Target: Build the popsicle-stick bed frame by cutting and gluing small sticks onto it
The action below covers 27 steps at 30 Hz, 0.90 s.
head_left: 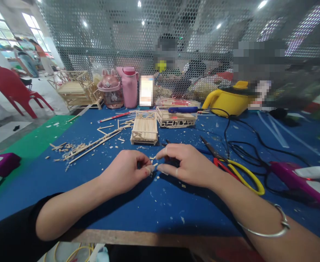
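Observation:
My left hand [127, 169] and my right hand [183, 163] meet at the middle of the blue mat [154, 203]. Both pinch a small piece of wooden stick [153, 162] between their fingertips. The fingers of each hand are curled, and some fingertips are taped. A small wooden-stick bed model [145, 128] stands just beyond my hands. A second stick model [176, 118] sits behind it to the right.
Loose sticks and offcuts [89, 145] lie at the left. Yellow-handled scissors [236, 169] and black cables lie at the right, beside a purple tool [301, 180]. A yellow pot [230, 100], pink bottles [129, 87] and a larger stick model [76, 89] stand at the back.

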### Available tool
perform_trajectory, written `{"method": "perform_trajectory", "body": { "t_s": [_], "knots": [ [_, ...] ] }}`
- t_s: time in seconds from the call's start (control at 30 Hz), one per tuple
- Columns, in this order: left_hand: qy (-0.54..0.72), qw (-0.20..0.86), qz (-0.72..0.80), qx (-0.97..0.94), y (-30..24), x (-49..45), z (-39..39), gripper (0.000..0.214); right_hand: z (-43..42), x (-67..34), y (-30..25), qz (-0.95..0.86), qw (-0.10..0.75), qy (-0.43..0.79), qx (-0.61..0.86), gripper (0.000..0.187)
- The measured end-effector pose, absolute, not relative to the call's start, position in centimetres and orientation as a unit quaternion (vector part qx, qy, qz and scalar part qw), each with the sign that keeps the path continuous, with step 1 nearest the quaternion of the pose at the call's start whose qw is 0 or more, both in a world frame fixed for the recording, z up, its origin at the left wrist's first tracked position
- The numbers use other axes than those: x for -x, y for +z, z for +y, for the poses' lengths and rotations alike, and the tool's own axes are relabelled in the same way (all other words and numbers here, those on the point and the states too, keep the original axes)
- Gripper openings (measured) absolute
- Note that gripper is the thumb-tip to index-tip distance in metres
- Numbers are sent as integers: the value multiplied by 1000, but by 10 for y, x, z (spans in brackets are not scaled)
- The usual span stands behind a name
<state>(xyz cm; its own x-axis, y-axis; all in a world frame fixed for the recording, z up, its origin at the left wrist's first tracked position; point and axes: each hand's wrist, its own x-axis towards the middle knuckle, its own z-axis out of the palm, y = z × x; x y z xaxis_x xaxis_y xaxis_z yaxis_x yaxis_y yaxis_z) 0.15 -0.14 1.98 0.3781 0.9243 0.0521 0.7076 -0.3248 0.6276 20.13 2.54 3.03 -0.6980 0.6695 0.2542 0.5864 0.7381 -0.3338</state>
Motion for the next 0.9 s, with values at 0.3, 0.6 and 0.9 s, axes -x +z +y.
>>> {"method": "perform_trajectory", "body": {
  "t_s": [0.3, 0.6, 0.9],
  "knots": [
    [261, 243, 460, -814, 12, -4, 2, 13, 23, -197, 28, -938, 118, 29, 326, 15],
    [221, 171, 551, -786, 12, 12, 15, 20, 28, -195, 24, -892, 100, 40, 439, 11],
    [261, 140, 584, -756, 20, 15, 16, 23, 13, -171, 14, -889, 96, 20, 448, 21]
  ]
}}
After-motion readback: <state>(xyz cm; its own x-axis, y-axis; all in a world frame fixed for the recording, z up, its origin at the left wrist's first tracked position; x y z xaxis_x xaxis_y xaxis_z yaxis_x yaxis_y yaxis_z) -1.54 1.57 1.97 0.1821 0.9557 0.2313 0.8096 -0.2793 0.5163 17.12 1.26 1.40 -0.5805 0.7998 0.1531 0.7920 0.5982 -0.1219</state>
